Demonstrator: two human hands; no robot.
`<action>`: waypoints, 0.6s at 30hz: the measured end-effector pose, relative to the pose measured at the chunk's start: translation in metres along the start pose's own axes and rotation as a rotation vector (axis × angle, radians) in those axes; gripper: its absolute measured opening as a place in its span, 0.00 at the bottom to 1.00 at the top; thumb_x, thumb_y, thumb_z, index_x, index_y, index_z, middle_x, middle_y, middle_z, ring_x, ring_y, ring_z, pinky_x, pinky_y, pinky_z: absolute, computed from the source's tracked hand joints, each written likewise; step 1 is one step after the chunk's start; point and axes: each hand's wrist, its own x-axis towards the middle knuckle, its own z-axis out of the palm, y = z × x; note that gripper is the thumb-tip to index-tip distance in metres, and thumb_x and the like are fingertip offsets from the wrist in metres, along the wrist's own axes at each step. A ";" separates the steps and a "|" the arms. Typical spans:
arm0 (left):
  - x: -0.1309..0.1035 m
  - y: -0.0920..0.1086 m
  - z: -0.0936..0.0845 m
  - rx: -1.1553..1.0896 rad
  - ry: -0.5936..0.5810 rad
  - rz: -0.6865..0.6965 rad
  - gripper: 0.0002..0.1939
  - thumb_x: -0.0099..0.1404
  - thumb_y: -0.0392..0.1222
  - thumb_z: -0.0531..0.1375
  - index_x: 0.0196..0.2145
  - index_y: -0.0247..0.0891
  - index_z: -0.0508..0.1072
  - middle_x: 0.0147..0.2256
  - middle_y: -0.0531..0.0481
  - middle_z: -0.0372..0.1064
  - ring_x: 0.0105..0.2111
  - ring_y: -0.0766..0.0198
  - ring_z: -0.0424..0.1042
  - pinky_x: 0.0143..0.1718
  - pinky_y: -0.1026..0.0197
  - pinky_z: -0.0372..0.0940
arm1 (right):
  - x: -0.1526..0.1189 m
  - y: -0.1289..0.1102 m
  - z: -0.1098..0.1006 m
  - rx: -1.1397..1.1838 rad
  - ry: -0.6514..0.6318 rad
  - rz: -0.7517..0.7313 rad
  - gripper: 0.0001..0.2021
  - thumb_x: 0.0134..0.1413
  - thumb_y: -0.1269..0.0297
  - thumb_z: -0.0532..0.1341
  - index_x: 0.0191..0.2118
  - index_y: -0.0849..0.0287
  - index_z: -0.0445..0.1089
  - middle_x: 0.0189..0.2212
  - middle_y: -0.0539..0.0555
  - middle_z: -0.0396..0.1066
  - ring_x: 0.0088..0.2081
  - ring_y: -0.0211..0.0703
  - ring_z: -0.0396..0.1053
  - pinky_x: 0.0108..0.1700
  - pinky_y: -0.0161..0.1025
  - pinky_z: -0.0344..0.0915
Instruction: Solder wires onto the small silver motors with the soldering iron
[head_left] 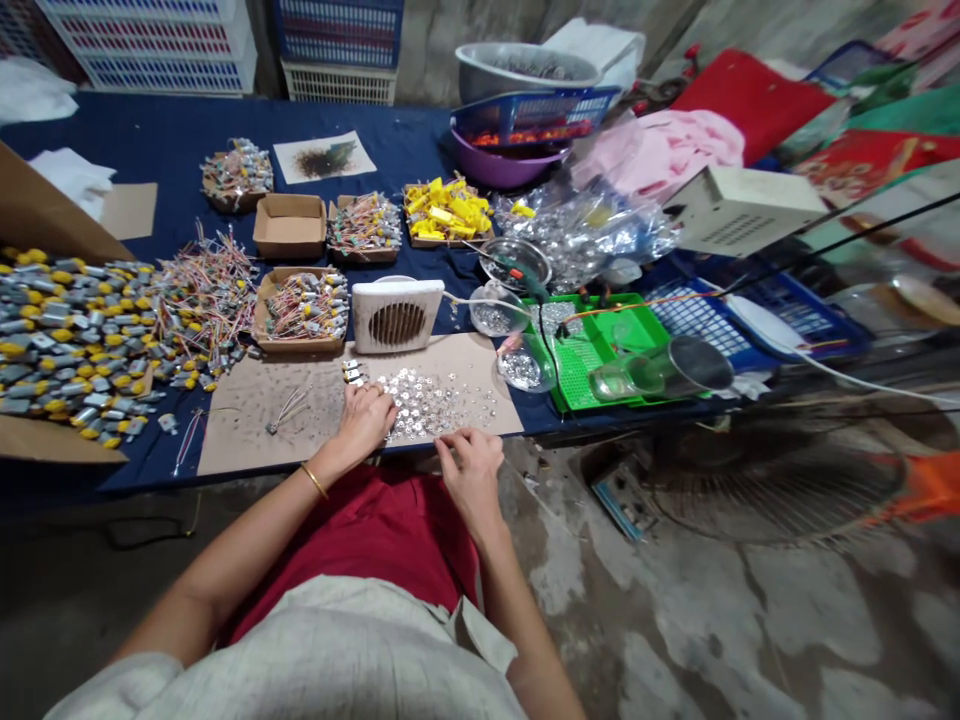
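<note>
- Working low over the cardboard sheet [240,440], we see small silver metal pieces [412,395] scattered across its middle.
- Our left hand [367,418]: fingers bent at the pieces' left side, just below small yellow-ended motors [353,371]; can't tell what it grasps, if anything.
- Our right hand [472,465]: thumb and forefinger curved at the sheet's near edge; any pinched piece is too small to confirm.
- Judgement: light fingertip contact suits us here; hard pressing could skid pieces. We'd best guard that near edge against spills.
</note>
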 end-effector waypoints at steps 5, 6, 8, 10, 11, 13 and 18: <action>0.000 0.000 -0.002 0.028 -0.022 0.003 0.09 0.67 0.39 0.56 0.34 0.37 0.75 0.38 0.43 0.72 0.42 0.55 0.67 0.49 0.50 0.52 | 0.004 0.011 -0.003 -0.015 0.029 0.015 0.07 0.60 0.63 0.61 0.35 0.56 0.75 0.37 0.56 0.70 0.42 0.51 0.57 0.43 0.45 0.53; 0.000 0.000 -0.002 0.032 -0.026 0.005 0.09 0.67 0.39 0.56 0.34 0.37 0.76 0.38 0.43 0.72 0.41 0.55 0.67 0.49 0.50 0.51 | 0.004 0.013 -0.004 -0.026 0.037 0.021 0.07 0.60 0.63 0.61 0.35 0.56 0.75 0.37 0.56 0.70 0.42 0.51 0.57 0.43 0.45 0.53; -0.002 0.000 -0.004 0.030 -0.017 0.005 0.09 0.67 0.39 0.56 0.35 0.37 0.76 0.38 0.43 0.72 0.41 0.56 0.67 0.49 0.50 0.51 | 0.005 0.018 -0.006 -0.052 0.051 0.040 0.06 0.59 0.63 0.61 0.35 0.56 0.76 0.37 0.56 0.70 0.42 0.51 0.57 0.42 0.45 0.53; -0.006 0.000 -0.008 0.017 0.021 -0.011 0.10 0.68 0.41 0.55 0.36 0.38 0.76 0.39 0.44 0.72 0.41 0.56 0.67 0.49 0.51 0.50 | 0.005 0.021 -0.006 -0.072 0.050 0.051 0.07 0.59 0.63 0.61 0.35 0.56 0.76 0.37 0.56 0.70 0.42 0.51 0.57 0.42 0.45 0.53; -0.010 0.000 -0.010 0.007 0.043 -0.024 0.10 0.68 0.42 0.55 0.37 0.38 0.76 0.38 0.44 0.73 0.41 0.56 0.68 0.49 0.51 0.50 | 0.005 0.022 -0.006 -0.078 0.042 0.049 0.07 0.59 0.62 0.61 0.34 0.56 0.76 0.37 0.56 0.69 0.42 0.51 0.57 0.42 0.45 0.53; -0.020 -0.001 -0.014 -0.014 0.075 -0.048 0.11 0.69 0.43 0.55 0.37 0.39 0.76 0.37 0.45 0.73 0.41 0.57 0.68 0.48 0.52 0.50 | 0.007 0.021 -0.003 -0.087 0.013 0.025 0.07 0.60 0.62 0.60 0.34 0.56 0.76 0.38 0.57 0.69 0.43 0.51 0.57 0.42 0.45 0.53; -0.049 0.001 -0.024 -0.066 0.071 -0.052 0.11 0.69 0.44 0.55 0.37 0.41 0.76 0.35 0.48 0.73 0.39 0.58 0.68 0.47 0.52 0.50 | 0.025 0.014 0.005 -0.127 -0.067 -0.044 0.09 0.60 0.63 0.59 0.33 0.56 0.75 0.40 0.58 0.68 0.44 0.53 0.56 0.44 0.48 0.53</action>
